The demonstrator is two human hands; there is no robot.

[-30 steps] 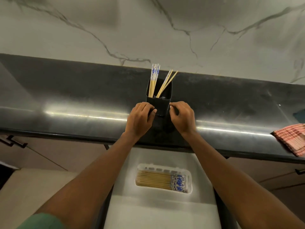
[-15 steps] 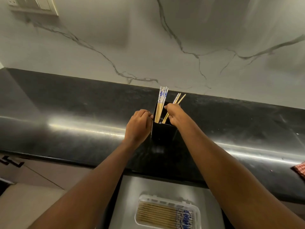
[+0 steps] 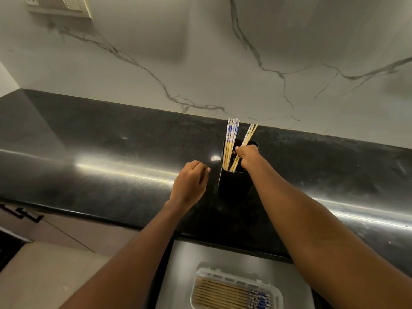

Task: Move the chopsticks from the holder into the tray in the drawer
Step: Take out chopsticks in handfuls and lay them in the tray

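A black holder [image 3: 234, 186] stands on the dark counter. One bunch of blue-and-white-topped bamboo chopsticks [image 3: 231, 139] stands upright at its left side. A second small bunch [image 3: 248, 136] leans to the right. My right hand [image 3: 247, 157] reaches into the holder's mouth, fingers closed around the leaning bunch. My left hand [image 3: 189, 184] hovers just left of the holder with fingers curled, holding nothing and apart from it. Below, in the open drawer [image 3: 178, 275], a white tray [image 3: 276, 295] holds several chopsticks laid flat.
The black countertop [image 3: 111, 163] runs across the view with a marble wall [image 3: 200, 63] behind it. A switch plate [image 3: 60, 6] sits on the wall at the top left. Cabinet fronts with dark handles [image 3: 24, 216] lie at the lower left.
My left hand has let go of the holder's side and drawn a little left. My right hand has gone deeper into the holder around the leaning chopsticks. The view has tilted upward.
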